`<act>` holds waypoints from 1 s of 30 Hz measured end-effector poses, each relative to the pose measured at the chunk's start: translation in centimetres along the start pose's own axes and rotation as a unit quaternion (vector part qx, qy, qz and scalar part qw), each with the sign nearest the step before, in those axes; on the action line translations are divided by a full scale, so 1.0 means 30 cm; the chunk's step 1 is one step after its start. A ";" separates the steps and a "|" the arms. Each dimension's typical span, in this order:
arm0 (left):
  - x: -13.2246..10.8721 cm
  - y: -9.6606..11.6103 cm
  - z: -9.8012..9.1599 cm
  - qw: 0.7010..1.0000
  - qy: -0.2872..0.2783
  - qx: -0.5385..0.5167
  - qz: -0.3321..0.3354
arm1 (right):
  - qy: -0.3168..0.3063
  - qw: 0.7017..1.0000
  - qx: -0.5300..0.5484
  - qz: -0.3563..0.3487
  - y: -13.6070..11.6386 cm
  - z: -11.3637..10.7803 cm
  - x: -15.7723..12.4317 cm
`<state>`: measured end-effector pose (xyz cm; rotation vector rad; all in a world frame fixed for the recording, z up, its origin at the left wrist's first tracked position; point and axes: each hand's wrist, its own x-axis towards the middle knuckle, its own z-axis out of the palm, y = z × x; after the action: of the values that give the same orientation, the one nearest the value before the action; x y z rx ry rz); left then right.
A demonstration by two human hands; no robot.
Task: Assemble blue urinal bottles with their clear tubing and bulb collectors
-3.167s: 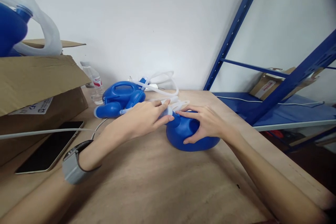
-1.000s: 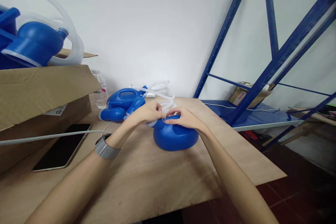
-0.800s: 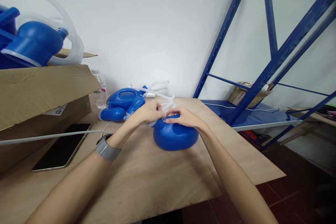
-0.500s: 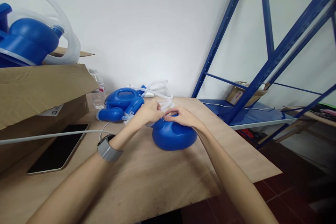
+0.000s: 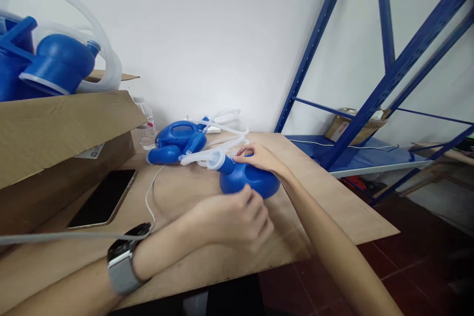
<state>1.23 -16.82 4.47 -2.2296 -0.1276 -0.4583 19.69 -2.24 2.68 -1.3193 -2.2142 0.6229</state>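
Note:
A blue plastic urinal bottle [image 5: 249, 180] rests on the wooden table, its wide neck with a whitish rim tilted up to the left. My right hand [image 5: 255, 155] lies over its top, the fingers and thumb gripping near the neck. In front of the bottle, closer to the table's edge, is my left hand [image 5: 237, 219], curled closed and slightly blurred; whether anything is in its fingers is hidden. Clear soft tubing [image 5: 237, 128] lies looped behind the bottle. Left of it sits another blue urinal bottle [image 5: 179, 134] with its own neck piece and tubing.
A cardboard box [image 5: 66, 128] with more blue bottles [image 5: 64, 61] and a hose stands at the left. Near it are a phone [image 5: 105, 198], a water bottle [image 5: 146, 126] and a grey cable [image 5: 74, 238]. Blue metal shelving [image 5: 370, 158] rises on the right.
My left hand has left the bottle's neck and moved down toward the table's front edge. The right hand stays on the bottle. The neck's rim now shows. The view has shifted slightly.

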 end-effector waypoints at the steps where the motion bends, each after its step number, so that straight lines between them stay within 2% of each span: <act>1: -0.006 0.032 -0.029 1.000 0.006 0.001 0.028 | 0.001 1.000 0.002 0.004 0.000 -0.001 0.001; 3: -0.027 0.076 -0.079 0.997 0.023 -0.007 0.074 | 0.004 1.000 0.002 0.010 -0.002 -0.002 0.002; 6: -0.063 0.097 -0.123 0.993 -0.003 -0.003 0.119 | 0.009 1.000 -0.006 0.015 -0.007 -0.004 0.002; 10: -0.094 0.098 -0.136 0.983 -0.047 0.005 0.177 | 0.015 1.000 -0.012 0.022 -0.017 -0.004 -0.003; 14: -0.091 0.124 -0.131 0.980 -0.059 0.003 0.192 | 0.037 0.998 -0.032 0.026 -0.025 -0.001 -0.014; 18: -0.068 0.175 -0.128 0.984 -0.075 -0.063 0.151 | 0.044 0.998 -0.046 0.022 -0.026 0.003 -0.020; 23: -0.095 0.244 -0.156 0.979 -0.122 -0.156 0.044 | 0.049 0.998 -0.049 0.009 -0.012 -0.003 -0.029; 27: -0.230 0.313 -0.191 0.969 -0.171 -0.176 -0.011 | 0.061 0.996 -0.058 0.014 0.039 -0.046 -0.050; 30: -0.362 0.403 -0.200 0.946 -0.217 -0.208 -0.119 | 0.081 0.993 -0.076 0.034 0.101 -0.098 -0.069</act>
<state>-7.60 -28.53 -4.75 -2.7195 -0.5834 -0.1142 24.38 -2.39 2.79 -1.4726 -2.1263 0.3616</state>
